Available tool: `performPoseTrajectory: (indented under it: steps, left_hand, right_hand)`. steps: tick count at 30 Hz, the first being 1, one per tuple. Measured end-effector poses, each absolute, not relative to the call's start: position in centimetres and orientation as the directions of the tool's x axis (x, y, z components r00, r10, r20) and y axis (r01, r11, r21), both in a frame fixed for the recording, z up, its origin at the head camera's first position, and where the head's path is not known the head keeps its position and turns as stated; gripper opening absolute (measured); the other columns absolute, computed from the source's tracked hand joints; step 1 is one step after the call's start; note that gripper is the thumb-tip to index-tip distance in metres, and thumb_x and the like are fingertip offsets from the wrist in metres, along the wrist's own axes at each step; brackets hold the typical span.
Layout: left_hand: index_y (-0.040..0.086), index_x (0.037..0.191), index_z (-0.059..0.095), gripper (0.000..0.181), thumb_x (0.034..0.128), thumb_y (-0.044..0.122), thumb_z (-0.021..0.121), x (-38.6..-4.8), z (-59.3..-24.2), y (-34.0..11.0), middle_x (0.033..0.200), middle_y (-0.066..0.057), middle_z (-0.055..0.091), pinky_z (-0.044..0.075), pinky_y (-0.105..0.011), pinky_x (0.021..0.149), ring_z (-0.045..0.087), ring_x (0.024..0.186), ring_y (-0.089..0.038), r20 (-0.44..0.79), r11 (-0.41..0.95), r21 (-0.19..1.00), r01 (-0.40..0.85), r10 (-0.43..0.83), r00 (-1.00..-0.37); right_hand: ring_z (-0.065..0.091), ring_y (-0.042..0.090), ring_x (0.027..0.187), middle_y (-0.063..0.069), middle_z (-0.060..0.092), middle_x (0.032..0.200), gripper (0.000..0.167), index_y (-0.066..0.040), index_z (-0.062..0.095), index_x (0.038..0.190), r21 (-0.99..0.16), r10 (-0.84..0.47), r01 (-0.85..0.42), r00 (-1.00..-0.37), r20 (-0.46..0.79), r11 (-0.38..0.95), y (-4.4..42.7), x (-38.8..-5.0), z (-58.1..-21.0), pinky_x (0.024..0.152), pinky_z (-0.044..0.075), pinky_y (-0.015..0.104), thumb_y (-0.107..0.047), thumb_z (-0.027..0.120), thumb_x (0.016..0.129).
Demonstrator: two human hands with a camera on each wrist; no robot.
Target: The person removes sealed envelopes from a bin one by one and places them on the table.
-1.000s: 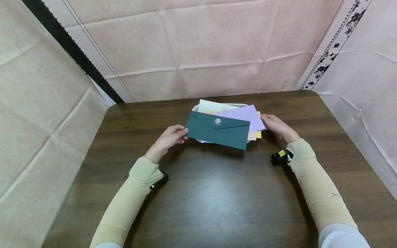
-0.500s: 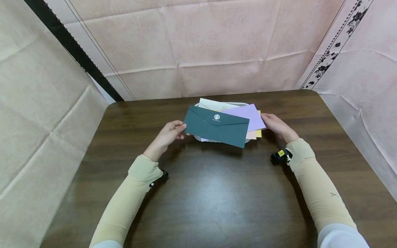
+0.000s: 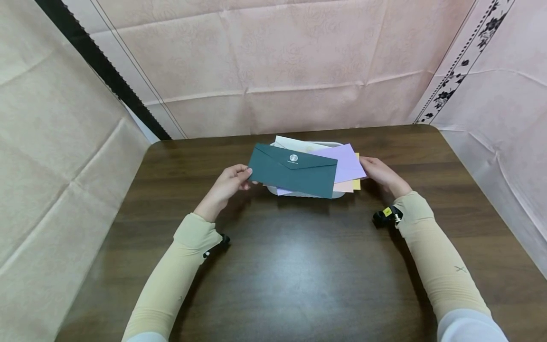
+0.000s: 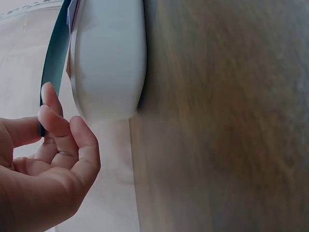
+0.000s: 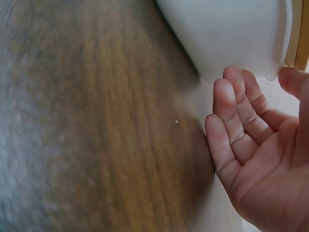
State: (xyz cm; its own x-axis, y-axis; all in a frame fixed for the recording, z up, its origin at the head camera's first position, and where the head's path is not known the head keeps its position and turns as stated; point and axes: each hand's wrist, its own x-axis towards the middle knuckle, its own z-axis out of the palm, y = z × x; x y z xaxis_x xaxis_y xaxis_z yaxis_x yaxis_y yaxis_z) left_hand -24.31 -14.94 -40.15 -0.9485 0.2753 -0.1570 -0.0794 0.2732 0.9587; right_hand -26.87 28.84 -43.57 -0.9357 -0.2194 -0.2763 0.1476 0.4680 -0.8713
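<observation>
Head view: left hand (image 3: 225, 186) pinches a green envelope (image 3: 292, 172); right hand (image 3: 381, 175), fingers (image 5: 224, 99) loosely bent, lies by the white tub (image 4: 111, 63).

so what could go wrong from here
The green envelope is pinched only at one end by the left hand, so it might droop or slip. The purple envelope sticks out past the rim of the white tub, close to the right hand, so a small bump could knock it loose.

Soft glare pools on the tabletop (image 3: 295, 270); both wrist views are dimmer, the surface there seemingly blurred.
</observation>
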Motion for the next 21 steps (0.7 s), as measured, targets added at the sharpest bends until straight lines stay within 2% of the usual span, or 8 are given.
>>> performPoseTrajectory:
  steps: [3,6,10,17,21]
  left_hand:
    - [-0.003,0.115,0.058,0.028,0.1071,0.024,0.052,-24.4,-40.0,-15.5,0.109,-0.029,0.066,0.047,-0.043,0.087,0.052,0.071,-0.017,-0.149,0.270,0.960,-0.075,0.263,-0.953]
    - [-0.003,0.114,0.057,0.028,0.1071,0.023,0.051,-24.5,-39.8,-16.2,0.103,-0.023,0.068,0.048,-0.042,0.086,0.052,0.070,-0.015,-0.136,0.264,0.962,-0.067,0.251,-0.958]
    - [-0.003,0.115,0.056,0.025,0.1072,0.021,0.051,-24.7,-39.6,-17.4,0.097,-0.014,0.071,0.049,-0.037,0.082,0.053,0.068,-0.011,-0.114,0.244,0.968,-0.056,0.232,-0.966]
    - [0.000,0.116,0.055,0.026,0.1080,0.024,0.049,-25.0,-38.5,-20.5,0.102,-0.014,0.071,0.048,-0.034,0.084,0.054,0.072,-0.015,-0.111,0.253,0.965,-0.065,0.175,-0.978]
    - [0.004,0.116,0.056,0.028,0.1075,0.030,0.049,-24.9,-38.1,-22.7,0.098,-0.004,0.070,0.047,-0.030,0.082,0.052,0.074,-0.014,-0.109,0.274,0.959,-0.071,0.123,-0.986]
  right_hand:
    - [0.044,0.034,0.130,0.027,0.051,0.141,0.073,0.004,0.034,0.153,-0.873,-0.222,0.146,-0.936,-0.275,0.466,28.9,-27.0,-43.7,0.116,0.024,0.055,-0.054,0.029,0.107]
    - [0.041,0.036,0.134,0.029,0.048,0.145,0.074,0.003,0.032,0.154,-0.874,-0.229,0.145,-0.933,-0.276,0.463,29.0,-27.1,-43.7,0.117,0.022,0.056,-0.054,0.029,0.107]
    - [0.043,0.036,0.132,0.028,0.048,0.144,0.074,0.002,0.033,0.154,-0.876,-0.238,0.143,-0.931,-0.277,0.460,29.1,-26.9,-43.8,0.116,0.023,0.056,-0.055,0.030,0.107]
    - [0.047,0.035,0.125,0.027,0.051,0.141,0.076,0.001,0.036,0.153,-0.877,-0.241,0.129,-0.934,-0.265,0.463,29.1,-26.7,-43.8,0.115,0.026,0.056,-0.058,0.032,0.105]
    - [0.045,0.036,0.129,0.027,0.048,0.144,0.077,0.000,0.033,0.155,-0.876,-0.239,0.134,-0.933,-0.269,0.463,29.0,-26.8,-43.7,0.115,0.026,0.057,-0.058,0.032,0.105]
